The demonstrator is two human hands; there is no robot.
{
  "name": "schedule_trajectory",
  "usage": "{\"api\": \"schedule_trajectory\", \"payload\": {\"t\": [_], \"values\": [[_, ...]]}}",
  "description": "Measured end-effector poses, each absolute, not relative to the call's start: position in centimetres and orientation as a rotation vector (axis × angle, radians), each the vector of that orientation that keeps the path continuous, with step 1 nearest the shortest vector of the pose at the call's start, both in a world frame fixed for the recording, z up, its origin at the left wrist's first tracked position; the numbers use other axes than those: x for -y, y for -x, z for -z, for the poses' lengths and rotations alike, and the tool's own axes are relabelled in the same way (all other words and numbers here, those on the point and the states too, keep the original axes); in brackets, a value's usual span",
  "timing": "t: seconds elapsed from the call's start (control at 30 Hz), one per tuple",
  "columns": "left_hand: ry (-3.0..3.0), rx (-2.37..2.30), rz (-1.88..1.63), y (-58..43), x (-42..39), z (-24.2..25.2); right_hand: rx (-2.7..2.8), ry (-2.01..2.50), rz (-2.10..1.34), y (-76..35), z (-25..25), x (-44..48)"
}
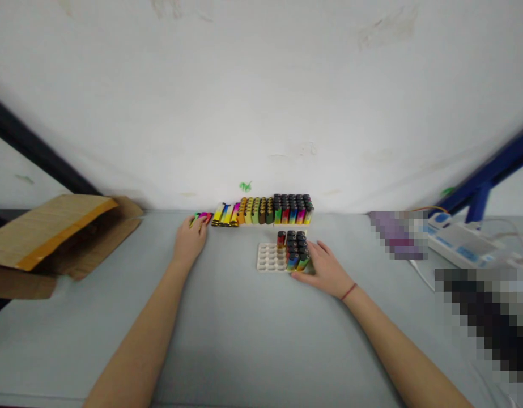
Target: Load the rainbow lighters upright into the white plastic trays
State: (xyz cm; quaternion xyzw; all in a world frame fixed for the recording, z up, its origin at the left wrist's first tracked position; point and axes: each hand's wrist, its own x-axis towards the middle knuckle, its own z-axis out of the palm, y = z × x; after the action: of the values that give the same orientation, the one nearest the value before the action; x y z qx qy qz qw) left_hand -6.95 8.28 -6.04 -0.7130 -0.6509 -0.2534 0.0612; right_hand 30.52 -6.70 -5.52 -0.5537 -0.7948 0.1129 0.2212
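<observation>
At the left end of the row by the wall, my left hand (191, 239) has its fingers curled over a few bright lighters (207, 217), green, magenta and red; the hand partly hides them. My right hand (328, 268) grips the right side of a white plastic tray (267, 258) with round holes, thumb at the near edge and fingers toward the far side. Black-topped lighters (292, 249) stand upright in the tray's right columns, and a single red one (281, 239) stands at the back just left of them. The tray's left holes show no lighters.
Against the wall stand a block of black-topped lighters (293, 208) and gold-topped ones (256, 209); yellow, blue and magenta ones (225, 214) lie beside them. An open cardboard box (66, 226) is at left. A power strip (460, 243) with cables and blurred-out items are at right.
</observation>
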Motion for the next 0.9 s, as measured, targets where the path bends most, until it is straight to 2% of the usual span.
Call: {"api": "schedule_trajectory", "payload": {"t": [0.37,0.6,0.9], "values": [[2.122,1.942,0.673,3.1,1.2,5.7,2.198,1.512,-0.267,-30.7,6.1,6.5],[2.072,2.089,0.526,-2.4,1.2,3.8,2.201,1.521,-0.277,-30.7,5.9,6.4],[1.965,2.294,0.655,-0.8,-0.3,3.0,2.207,1.509,-0.256,-30.7,6.0,6.4]]}}
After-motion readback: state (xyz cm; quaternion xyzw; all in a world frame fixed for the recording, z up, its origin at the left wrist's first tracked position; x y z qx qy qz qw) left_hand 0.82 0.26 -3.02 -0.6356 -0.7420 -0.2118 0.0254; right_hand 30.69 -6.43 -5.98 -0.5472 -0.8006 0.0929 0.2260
